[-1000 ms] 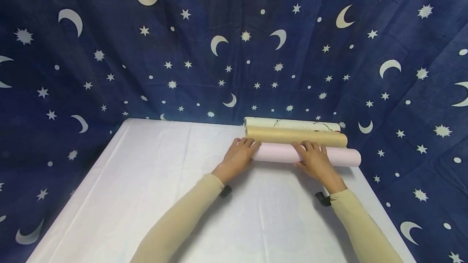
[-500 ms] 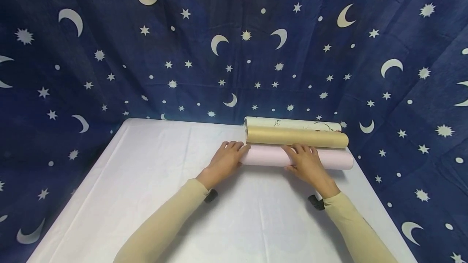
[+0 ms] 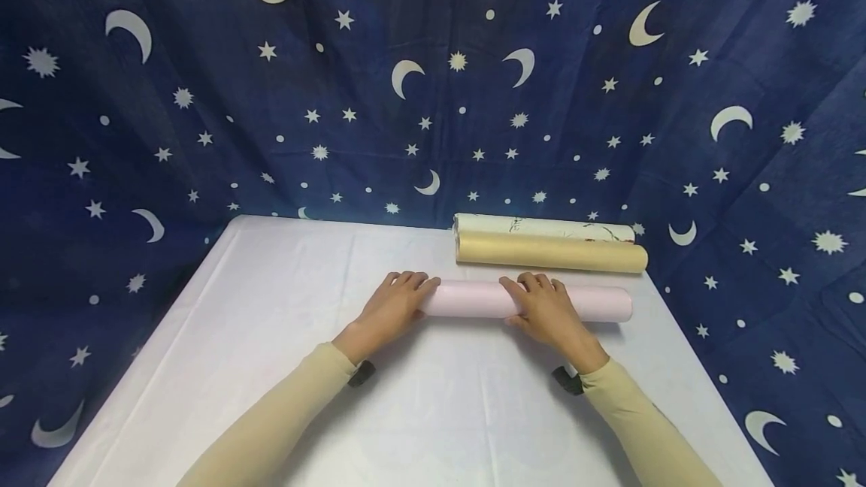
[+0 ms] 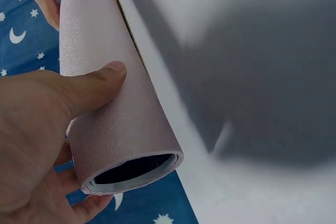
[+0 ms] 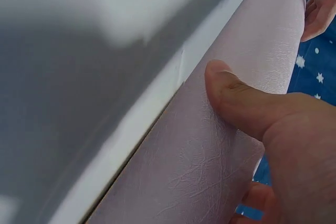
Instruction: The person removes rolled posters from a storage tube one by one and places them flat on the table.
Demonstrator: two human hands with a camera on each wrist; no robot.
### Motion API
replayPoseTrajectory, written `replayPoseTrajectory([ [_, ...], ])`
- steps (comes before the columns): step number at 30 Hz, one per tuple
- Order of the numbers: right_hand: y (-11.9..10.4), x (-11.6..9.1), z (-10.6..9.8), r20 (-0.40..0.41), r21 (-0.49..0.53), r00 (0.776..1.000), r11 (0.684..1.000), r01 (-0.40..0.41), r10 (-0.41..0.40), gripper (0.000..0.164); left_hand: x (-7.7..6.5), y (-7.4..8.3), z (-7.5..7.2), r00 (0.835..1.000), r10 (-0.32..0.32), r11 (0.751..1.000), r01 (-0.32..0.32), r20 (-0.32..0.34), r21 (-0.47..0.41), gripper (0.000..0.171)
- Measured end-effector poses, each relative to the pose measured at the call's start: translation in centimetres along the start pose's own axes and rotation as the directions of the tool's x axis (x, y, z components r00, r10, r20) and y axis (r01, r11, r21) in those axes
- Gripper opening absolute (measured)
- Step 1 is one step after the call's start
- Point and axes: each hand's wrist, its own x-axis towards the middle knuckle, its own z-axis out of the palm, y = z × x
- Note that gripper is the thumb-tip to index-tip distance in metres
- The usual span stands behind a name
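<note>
- Pose: we reach forward, left hand [image 3: 389, 308] and right hand [image 3: 546, 313] both grasping roll [image 3: 470, 299].
- Roll: long axis runs left-right, hollow end [image 4: 131, 183] toward our left.

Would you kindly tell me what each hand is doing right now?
Left hand: holding the pink roll near one end.
Right hand: holding the same roll.

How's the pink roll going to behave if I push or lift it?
The pink roll will probably turn easily when pushed, being cylindrical. It may be light for its size, since the left wrist view shows a hollow end. Its finely creased surface might offer some grip.
</note>
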Motion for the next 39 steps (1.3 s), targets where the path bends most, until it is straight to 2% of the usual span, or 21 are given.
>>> replayPoseTrajectory([
  [8, -1.8, 0.5, 0.6, 0.005, 0.002, 1.0, 1.0, 0.022, -0.022, 0.072, -1.7, -1.1, 0.0, 1.0, -0.012, 1.0, 0.012, 0.014, -0.001, 0.064],
  [16, -3.4, 0.7, 1.1, 0.037, 0.031, 0.999, 0.999, 0.033, -0.034, 0.072, -3.4, -2.1, -0.2, 1.0, -0.01, 0.998, 0.01, 0.014, -0.063, 0.065],
  [26, -4.3, 1.1, 1.7, 0.077, 0.054, 0.996, 0.998, 0.033, -0.037, 0.071, -4.5, -2.9, 0.2, 1.0, -0.01, 0.995, 0.011, 0.017, -0.097, 0.065],
  [30, -4.3, 1.2, 1.8, 0.075, 0.037, 0.997, 0.999, 0.033, -0.036, 0.071, -4.5, -2.9, 0.2, 0.999, -0.029, 0.995, 0.032, 0.031, -0.096, 0.066],
  [35, -4.4, 1.3, 1.8, 0.091, 0.049, 0.996, 0.999, 0.013, -0.017, 0.072, -4.6, -2.9, 0.1, 0.999, -0.05, 0.991, 0.053, 0.02, -0.119, 0.061],
  [37, -4.5, 1.3, 1.7, 0.102, 0.065, 0.995, 0.998, 0.0, -0.007, 0.073, -4.6, -2.9, 0.0, 0.996, -0.085, 0.986, 0.085, 0.001, -0.147, 0.059],
  [39, -4.6, 1.2, 1.7, 0.112, 0.084, 0.994, 0.996, -0.011, 0.002, 0.074, -4.8, -3.0, -0.3, 0.988, -0.145, 0.973, 0.134, -0.044, -0.189, 0.056],
])
